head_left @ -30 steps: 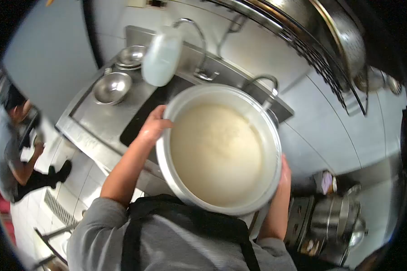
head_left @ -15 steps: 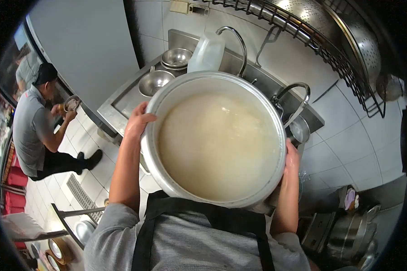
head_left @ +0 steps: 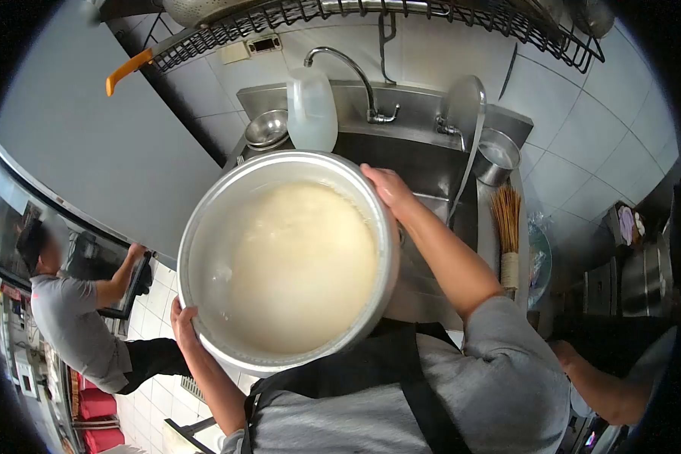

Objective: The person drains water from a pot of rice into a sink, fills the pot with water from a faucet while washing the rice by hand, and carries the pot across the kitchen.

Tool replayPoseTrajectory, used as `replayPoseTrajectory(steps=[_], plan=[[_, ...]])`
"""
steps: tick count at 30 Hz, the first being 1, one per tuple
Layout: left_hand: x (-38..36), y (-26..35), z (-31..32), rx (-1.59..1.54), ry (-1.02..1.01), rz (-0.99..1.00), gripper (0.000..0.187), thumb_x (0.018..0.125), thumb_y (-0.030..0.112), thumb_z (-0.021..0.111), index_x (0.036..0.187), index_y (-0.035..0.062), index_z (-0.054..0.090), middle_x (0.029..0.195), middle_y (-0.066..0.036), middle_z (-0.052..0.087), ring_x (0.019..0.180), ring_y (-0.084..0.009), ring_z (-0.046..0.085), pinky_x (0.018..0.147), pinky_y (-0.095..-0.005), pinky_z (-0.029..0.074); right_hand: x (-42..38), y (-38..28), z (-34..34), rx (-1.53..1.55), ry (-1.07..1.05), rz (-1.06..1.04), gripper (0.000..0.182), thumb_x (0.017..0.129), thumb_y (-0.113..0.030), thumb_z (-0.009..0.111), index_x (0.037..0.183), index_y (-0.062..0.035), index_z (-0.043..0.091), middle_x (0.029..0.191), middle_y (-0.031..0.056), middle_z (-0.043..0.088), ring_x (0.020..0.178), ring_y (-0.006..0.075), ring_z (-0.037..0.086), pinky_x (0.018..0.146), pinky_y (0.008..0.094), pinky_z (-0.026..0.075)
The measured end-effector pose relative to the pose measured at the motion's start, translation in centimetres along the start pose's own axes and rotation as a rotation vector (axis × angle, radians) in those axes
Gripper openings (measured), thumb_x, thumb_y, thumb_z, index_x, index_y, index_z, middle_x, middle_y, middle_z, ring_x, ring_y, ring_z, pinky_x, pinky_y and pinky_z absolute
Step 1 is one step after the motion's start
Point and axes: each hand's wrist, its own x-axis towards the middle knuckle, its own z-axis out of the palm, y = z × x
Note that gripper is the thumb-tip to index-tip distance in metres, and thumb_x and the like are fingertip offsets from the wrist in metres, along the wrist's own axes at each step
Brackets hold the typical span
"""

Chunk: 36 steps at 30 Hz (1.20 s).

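before the sink (head_left: 431, 170), both hands' fingers (head_left: 380, 181) clamp a wide pot (head_left: 204, 227) of cloudy white liquid.

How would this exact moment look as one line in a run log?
left hand: grips pot rim, near side | right hand: grips pot rim, far side | pot: held at sink, holds milky liquid | faucet: behind

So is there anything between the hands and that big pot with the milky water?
No. Both hands are already on the big round metal pot of cloudy white water. The left hand holds its near rim and the right hand its far rim, with fingers hooked over the edge. Nothing visible sits between.
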Motion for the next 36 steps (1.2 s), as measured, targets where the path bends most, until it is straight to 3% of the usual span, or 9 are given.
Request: replayPoseTrajectory(steps=[5, 8, 13, 20, 29, 31, 32, 34, 36], plan=[[-0.9, -1.9, -3.8, -0.064, 0.024, 0.022, 0.045, 0.059, 0.011, 0.051, 0.102, -0.0023, 0.050, 0.083, -0.010, 0.057, 0.069, -0.0185, 0.055, 0.064, -0.0272, 0.045, 1.7, -0.3, -2.0, -0.043, -0.156, 0.170, 0.035, 0.088, -0.039, 0.049, 0.096, -0.0083, 0.063, 0.079, 0.0063, 0.060, 0.065, 0.0169, 0.055, 0.061, 0.0309, 0.047], [-2.1, -1.6, -4.0, -0.039, 0.086, 0.028, 0.050, 0.060, 0.013, 0.050, 0.107, -0.0029, 0.051, 0.083, -0.010, 0.059, 0.067, -0.0190, 0.057, 0.060, -0.0259, 0.046, 4.8, 6.4, -14.8, 0.185, 0.217, 0.225, 0.026, 0.084, -0.026, 0.053, 0.101, -0.0093, 0.062, 0.100, 0.0106, 0.061, 0.088, 0.0221, 0.058, 0.078, 0.0342, 0.048], [-3.4, 0.3, -2.9, 0.123, 0.225, -0.092, 0.051, 0.061, 0.016, 0.050, 0.109, -0.0025, 0.052, 0.088, -0.009, 0.056, 0.078, -0.0175, 0.053, 0.068, -0.0271, 0.043, 4.7, 5.6, -29.9, 0.622, 0.629, 0.209, 0.058, 0.092, -0.031, 0.025, 0.140, -0.0034, 0.007, 0.147, 0.0109, 0.010, 0.133, 0.0295, 0.017, 0.108, 0.0447, 0.017], [-3.6, 1.0, -3.1, 0.062, 0.213, -0.126, 0.043, 0.061, 0.011, 0.053, 0.103, -0.0006, 0.052, 0.083, -0.009, 0.056, 0.072, -0.0172, 0.054, 0.065, -0.0267, 0.044, 11.0, 4.1, -34.7, 0.795, 0.711, -0.053, 0.056, 0.093, -0.034, 0.033, 0.136, -0.0010, 0.018, 0.131, 0.0214, 0.037, 0.123, 0.0374, 0.036, 0.099, 0.0516, 0.033], [-4.0, 1.1, -2.8, -0.052, 0.216, -0.126, 0.053, 0.060, 0.011, 0.056, 0.111, 0.0004, 0.049, 0.088, -0.012, 0.058, 0.076, -0.0196, 0.058, 0.070, -0.0279, 0.047, 5.2, -6.4, -25.6, 0.884, 0.265, -0.010, 0.064, 0.091, -0.031, 0.041, 0.138, 0.0008, 0.011, 0.137, 0.0196, 0.030, 0.129, 0.0335, 0.027, 0.099, 0.0455, 0.036], [-3.6, 0.3, -3.3, -0.034, 0.237, -0.085, 0.051, 0.062, 0.011, 0.058, 0.111, 0.0011, 0.050, 0.088, -0.013, 0.058, 0.074, -0.0196, 0.058, 0.070, -0.0283, 0.047, 3.4, 0.1, -26.1, 0.938, -0.421, -0.129, 0.057, 0.091, -0.032, 0.041, 0.136, -0.0032, 0.024, 0.138, 0.0156, 0.031, 0.129, 0.0290, 0.027, 0.095, 0.0384, 0.042], [-3.5, 0.1, -3.6, -0.067, 0.231, -0.090, 0.049, 0.062, 0.010, 0.058, 0.110, 0.0013, 0.050, 0.088, -0.013, 0.059, 0.073, -0.0197, 0.058, 0.069, -0.0290, 0.048, 3.9, 4.7, -27.6, 0.711, -0.611, 0.112, 0.051, 0.091, -0.029, 0.043, 0.135, -0.0077, 0.031, 0.139, 0.0129, 0.031, 0.126, 0.0269, 0.033, 0.089, 0.0304, 0.045], [-3.9, 0.2, -3.2, -0.123, 0.231, -0.112, 0.047, 0.064, 0.009, 0.059, 0.109, 0.0017, 0.051, 0.088, -0.013, 0.059, 0.072, -0.0198, 0.059, 0.069, -0.0301, 0.048, 4.6, 11.2, -29.6, 0.005, -0.160, 0.526, 0.048, 0.089, -0.032, 0.046, 0.129, -0.0061, 0.038, 0.127, 0.0128, 0.045, 0.110, 0.0245, 0.049, 0.088, 0.0327, 0.043], [-4.3, 1.3, -2.5, -0.162, 0.243, -0.132, 0.045, 0.064, 0.009, 0.060, 0.108, 0.0021, 0.051, 0.088, -0.012, 0.059, 0.071, -0.0199, 0.059, 0.068, -0.0311, 0.049, 4.1, 13.2, -27.7, -0.514, -0.179, 0.436, 0.044, 0.089, -0.033, 0.047, 0.122, -0.0048, 0.045, 0.116, 0.0115, 0.052, 0.100, 0.0223, 0.053, 0.086, 0.0334, 0.042]])
